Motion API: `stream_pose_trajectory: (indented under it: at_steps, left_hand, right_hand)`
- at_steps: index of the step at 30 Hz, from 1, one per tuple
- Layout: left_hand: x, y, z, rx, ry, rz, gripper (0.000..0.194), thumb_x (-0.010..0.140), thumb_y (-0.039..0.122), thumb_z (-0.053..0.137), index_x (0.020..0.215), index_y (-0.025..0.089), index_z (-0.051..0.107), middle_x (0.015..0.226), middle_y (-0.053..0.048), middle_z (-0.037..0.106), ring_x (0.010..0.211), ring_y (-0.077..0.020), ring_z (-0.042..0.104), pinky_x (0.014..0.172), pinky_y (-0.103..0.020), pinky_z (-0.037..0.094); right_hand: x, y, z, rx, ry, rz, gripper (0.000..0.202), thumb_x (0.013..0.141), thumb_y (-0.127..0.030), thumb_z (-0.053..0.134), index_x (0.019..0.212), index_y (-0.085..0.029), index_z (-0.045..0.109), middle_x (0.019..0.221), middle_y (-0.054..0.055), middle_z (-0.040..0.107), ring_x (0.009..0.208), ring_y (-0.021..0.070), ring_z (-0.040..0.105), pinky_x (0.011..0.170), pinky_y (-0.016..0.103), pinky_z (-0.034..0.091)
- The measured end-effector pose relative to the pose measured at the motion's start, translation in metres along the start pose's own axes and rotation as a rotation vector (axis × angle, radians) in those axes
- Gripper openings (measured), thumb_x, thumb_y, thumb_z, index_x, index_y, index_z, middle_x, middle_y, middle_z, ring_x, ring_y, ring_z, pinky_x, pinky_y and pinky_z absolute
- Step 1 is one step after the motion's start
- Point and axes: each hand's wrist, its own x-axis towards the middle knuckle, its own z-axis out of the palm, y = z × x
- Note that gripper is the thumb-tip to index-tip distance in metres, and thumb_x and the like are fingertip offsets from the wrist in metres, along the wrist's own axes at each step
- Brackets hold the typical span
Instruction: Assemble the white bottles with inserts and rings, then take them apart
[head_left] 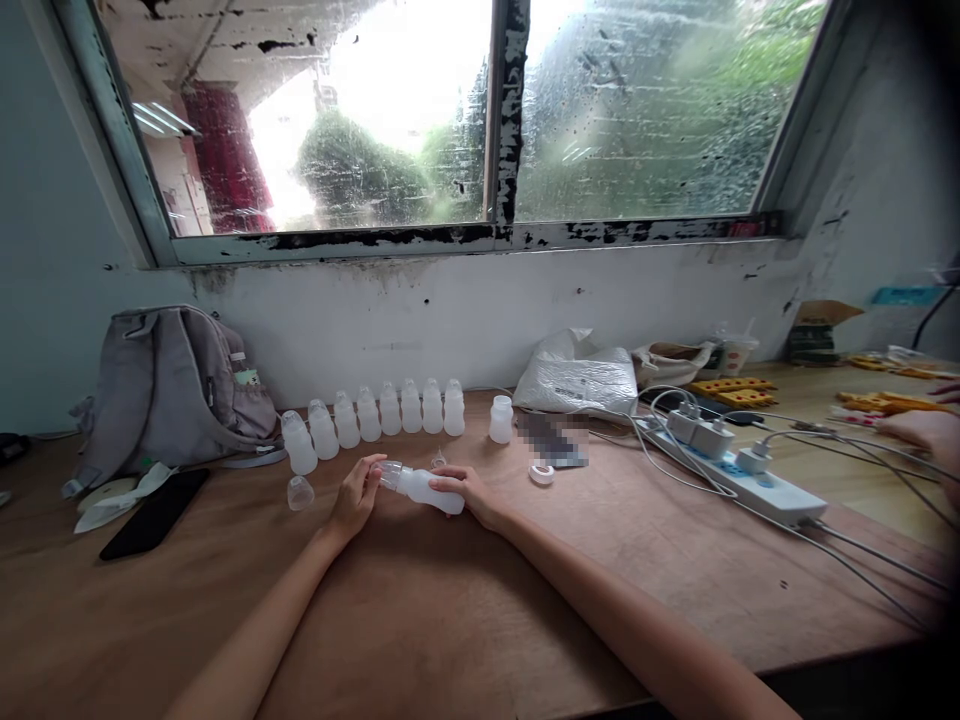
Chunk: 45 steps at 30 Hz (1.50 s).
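My left hand (pixel 357 498) had its fingers closed on the clear cap (pixel 391 474) of a bottle (pixel 420 489), and my right hand (pixel 471 490) was curled round its body, holding it tilted between them. Beyond both hands stood a row of capped bottles (pixel 389 410); a loose cap (pixel 300 493) sat left of them.

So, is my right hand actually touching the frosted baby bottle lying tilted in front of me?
Touching. The head view shows the right hand gripping the frosted baby bottle near its base, with no gap between them.
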Motion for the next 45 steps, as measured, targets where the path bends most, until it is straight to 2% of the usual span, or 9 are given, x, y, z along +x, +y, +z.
stream_pose_trajectory:
  at_steps: [4, 15, 21, 27, 33, 41, 45]
  left_hand:
    - [-0.001, 0.002, 0.0, -0.014, -0.028, -0.01, 0.033, 0.083, 0.04, 0.034, 0.103, 0.02, 0.052, 0.094, -0.006, 0.058, 0.08, -0.0188, 0.054, 0.072, -0.028, 0.042]
    - [-0.003, 0.002, -0.001, 0.0, -0.037, 0.06, 0.028, 0.084, 0.034, 0.036, 0.102, 0.019, 0.051, 0.093, -0.007, 0.058, 0.075, -0.0167, 0.055, 0.069, -0.027, 0.043]
    - [-0.004, 0.006, -0.003, 0.01, -0.088, 0.097, 0.027, 0.082, 0.034, 0.039, 0.102, 0.019, 0.05, 0.088, -0.006, 0.059, 0.07, -0.016, 0.056, 0.065, -0.026, 0.044]
    - [-0.007, 0.01, -0.007, 0.077, -0.219, 0.188, 0.034, 0.074, 0.035, 0.053, 0.103, 0.018, 0.049, 0.091, -0.008, 0.059, 0.074, -0.0176, 0.057, 0.069, -0.027, 0.044]
    - [-0.011, 0.009, -0.005, 0.175, -0.32, 0.318, 0.037, 0.073, 0.033, 0.055, 0.106, 0.019, 0.045, 0.097, -0.007, 0.059, 0.078, -0.0167, 0.057, 0.07, -0.027, 0.045]
    - [-0.013, 0.015, -0.001, 0.189, -0.326, 0.381, 0.036, 0.073, 0.032, 0.053, 0.106, 0.018, 0.044, 0.09, -0.007, 0.059, 0.074, -0.0166, 0.058, 0.065, -0.026, 0.046]
    - [-0.017, 0.013, 0.002, 0.191, -0.297, 0.473, 0.037, 0.073, 0.034, 0.053, 0.104, 0.017, 0.044, 0.086, -0.007, 0.06, 0.069, -0.0159, 0.058, 0.06, -0.025, 0.046]
  right_hand:
    - [-0.001, -0.001, 0.0, -0.006, 0.006, -0.001, 0.034, 0.064, -0.035, 0.064, 0.092, -0.016, 0.064, 0.07, 0.003, 0.061, 0.056, 0.0122, 0.052, 0.042, 0.02, 0.039]
    - [-0.002, -0.004, 0.002, -0.018, 0.012, 0.01, 0.033, 0.064, -0.034, 0.064, 0.091, -0.016, 0.064, 0.073, 0.004, 0.06, 0.059, 0.0132, 0.052, 0.042, 0.02, 0.039]
    - [-0.003, -0.002, 0.003, -0.038, 0.0, -0.037, 0.034, 0.066, -0.043, 0.06, 0.086, -0.016, 0.064, 0.068, 0.002, 0.058, 0.056, 0.0123, 0.05, 0.042, 0.021, 0.037]
    - [-0.002, 0.004, 0.002, -0.062, 0.099, -0.086, 0.039, 0.069, -0.049, 0.055, 0.076, -0.012, 0.066, 0.066, 0.002, 0.057, 0.057, 0.0115, 0.048, 0.049, 0.021, 0.034]
    - [-0.001, 0.005, 0.001, -0.039, 0.169, -0.097, 0.042, 0.069, -0.05, 0.053, 0.071, -0.011, 0.069, 0.065, 0.004, 0.059, 0.061, 0.0132, 0.049, 0.054, 0.022, 0.034]
    - [-0.001, 0.007, -0.003, -0.004, 0.148, -0.076, 0.034, 0.064, -0.043, 0.059, 0.071, -0.011, 0.07, 0.061, 0.004, 0.062, 0.055, 0.0125, 0.049, 0.053, 0.023, 0.032]
    - [-0.005, 0.009, -0.001, 0.028, 0.175, -0.047, 0.031, 0.062, -0.04, 0.061, 0.065, -0.011, 0.07, 0.061, 0.005, 0.062, 0.055, 0.0119, 0.048, 0.052, 0.023, 0.033]
